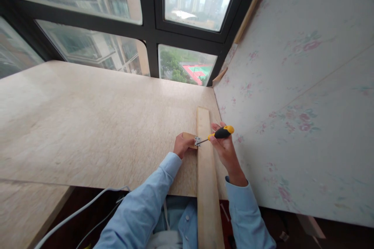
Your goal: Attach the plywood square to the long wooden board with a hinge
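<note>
My right hand [224, 148] is closed round a screwdriver with a yellow and black handle [222, 132]. Its tip meets a small metal bracket [198, 141] on the left edge of a long wooden slat [207, 186]. The slat lies lengthwise on the board table and overhangs its near edge toward me. My left hand [182, 146] is closed on a small wooden block [189, 138], holding it against the slat beside the bracket. Both sleeves are light blue.
The wide board table [96, 124] spreads to the left. A panel with flowered wallpaper [295, 97] rises close on the right. Dark-framed windows [152, 31] stand behind the table. A grey cable [76, 214] hangs below the table's near edge.
</note>
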{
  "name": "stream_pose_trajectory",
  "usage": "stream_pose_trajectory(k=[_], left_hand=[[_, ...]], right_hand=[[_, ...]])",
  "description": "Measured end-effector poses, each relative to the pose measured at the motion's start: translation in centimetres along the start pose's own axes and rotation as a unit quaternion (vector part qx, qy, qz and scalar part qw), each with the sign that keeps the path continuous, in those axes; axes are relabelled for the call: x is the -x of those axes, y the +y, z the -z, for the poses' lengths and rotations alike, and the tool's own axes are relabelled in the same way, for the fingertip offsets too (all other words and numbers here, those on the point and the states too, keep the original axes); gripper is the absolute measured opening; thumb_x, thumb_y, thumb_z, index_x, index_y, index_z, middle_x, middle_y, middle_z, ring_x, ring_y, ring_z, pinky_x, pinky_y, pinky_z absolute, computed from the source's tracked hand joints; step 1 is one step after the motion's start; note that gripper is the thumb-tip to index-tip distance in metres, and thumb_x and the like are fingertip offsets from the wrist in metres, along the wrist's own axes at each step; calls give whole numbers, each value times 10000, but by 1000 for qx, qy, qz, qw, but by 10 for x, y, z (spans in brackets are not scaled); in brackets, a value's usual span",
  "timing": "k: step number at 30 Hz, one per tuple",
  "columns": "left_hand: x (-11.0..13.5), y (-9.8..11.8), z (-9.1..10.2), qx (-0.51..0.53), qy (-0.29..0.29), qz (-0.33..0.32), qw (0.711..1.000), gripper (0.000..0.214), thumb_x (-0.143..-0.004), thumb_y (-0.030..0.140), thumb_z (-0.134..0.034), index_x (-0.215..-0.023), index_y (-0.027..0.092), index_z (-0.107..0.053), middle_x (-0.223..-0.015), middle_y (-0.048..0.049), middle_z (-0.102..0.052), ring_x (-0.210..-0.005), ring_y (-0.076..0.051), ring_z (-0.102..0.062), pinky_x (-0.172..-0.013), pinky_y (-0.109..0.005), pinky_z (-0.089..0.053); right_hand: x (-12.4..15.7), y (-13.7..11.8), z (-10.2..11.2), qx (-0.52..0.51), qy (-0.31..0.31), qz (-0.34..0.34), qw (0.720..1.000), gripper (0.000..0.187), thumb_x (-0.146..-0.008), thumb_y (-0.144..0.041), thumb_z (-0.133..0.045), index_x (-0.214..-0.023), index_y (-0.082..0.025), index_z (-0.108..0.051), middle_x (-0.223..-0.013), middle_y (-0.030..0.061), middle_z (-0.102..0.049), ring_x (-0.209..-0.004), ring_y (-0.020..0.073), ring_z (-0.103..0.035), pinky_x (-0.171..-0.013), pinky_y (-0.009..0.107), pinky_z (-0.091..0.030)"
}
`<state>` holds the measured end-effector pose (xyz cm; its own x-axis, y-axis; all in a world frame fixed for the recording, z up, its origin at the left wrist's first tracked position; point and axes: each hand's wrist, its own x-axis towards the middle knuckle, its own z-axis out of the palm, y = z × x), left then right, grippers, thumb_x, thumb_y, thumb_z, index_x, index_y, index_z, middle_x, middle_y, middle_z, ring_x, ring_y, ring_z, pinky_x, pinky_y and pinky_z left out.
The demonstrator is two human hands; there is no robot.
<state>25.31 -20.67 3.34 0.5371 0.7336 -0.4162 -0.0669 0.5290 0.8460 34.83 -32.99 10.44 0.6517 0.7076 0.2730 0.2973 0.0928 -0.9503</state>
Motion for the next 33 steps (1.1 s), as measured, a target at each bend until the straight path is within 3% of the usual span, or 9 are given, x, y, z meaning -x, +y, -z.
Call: stream_pose_trajectory(k=[4,9,11,14,16,20,24,27,33], left_hand=[[0,0,0,7,-6,7,1000,349,-549,142,-776,-835,143,-576,-741,-19,-685,-672,-203,-681,-572,-305,-568],[1,1,0,-8,-3,12,1000,334,-565,154,-774,-823,160,-562,-733,-14,-674,-659,-198,-679,-564,-299,-568],[1,1,1,-10,-1,12,1000,339,-569,149,-773,-830,158,-558,-736,-13,-676,-658,-193,-677,-565,-299,-572],[0,0,1,-2,-2,10,1000,352,-568,130,-768,-847,147,-553,-740,-13,-682,-656,-191,-673,-567,-313,-580],[-1,-1,1,1,-2,9,1000,355,-564,120,-767,-846,141,-552,-729,-11,-683,-649,-191,-671,-562,-316,-580],[0,0,0,6,1,11,1000,356,-558,115,-777,-838,142,-558,-717,-3,-683,-648,-189,-678,-569,-300,-577],[1,2,0,9,3,15,1000,359,-561,124,-786,-837,142,-556,-725,-6,-687,-659,-197,-687,-578,-305,-580],[2,1,0,11,-1,13,1000,362,-564,128,-784,-845,139,-556,-733,-8,-688,-659,-194,-685,-580,-309,-582],[-1,-3,2,14,-8,3,1000,372,-558,143,-783,-858,143,-563,-749,-12,-691,-671,-197,-687,-581,-308,-582]], right_hand=[[1,-8,6,-21,-66,-38,997,476,-854,-483,-649,-1258,-266,-519,-1280,100,-639,-1215,239,-593,-1047,450,-463],[-6,-7,2,198,103,-31,974,562,-576,-575,-842,-915,-194,-607,-896,88,-699,-900,294,-660,-909,517,-519],[-7,-2,-2,181,107,-8,978,636,-602,-565,-829,-1048,-192,-571,-1010,106,-681,-994,294,-644,-962,512,-491],[-6,5,-5,44,24,18,999,646,-785,-488,-717,-1305,-250,-417,-1309,125,-585,-1236,246,-561,-1074,463,-424],[-5,5,-4,-36,-26,14,999,572,-852,-440,-658,-1334,-295,-385,-1403,107,-534,-1320,218,-504,-1099,436,-407],[-5,0,1,-66,-47,-7,997,405,-871,-438,-635,-1213,-271,-497,-1305,103,-617,-1203,232,-604,-1039,436,-470],[-7,-2,0,106,66,-9,992,464,-727,-503,-770,-1033,-210,-580,-965,77,-688,-905,250,-670,-896,456,-537],[-7,2,-4,157,115,0,981,619,-670,-528,-804,-1131,-199,-555,-1001,82,-661,-936,250,-642,-923,460,-517],[-1,0,-1,-46,-20,-10,999,654,-806,-491,-693,-1349,-303,-381,-1317,92,-591,-1196,215,-599,-996,411,-503]])
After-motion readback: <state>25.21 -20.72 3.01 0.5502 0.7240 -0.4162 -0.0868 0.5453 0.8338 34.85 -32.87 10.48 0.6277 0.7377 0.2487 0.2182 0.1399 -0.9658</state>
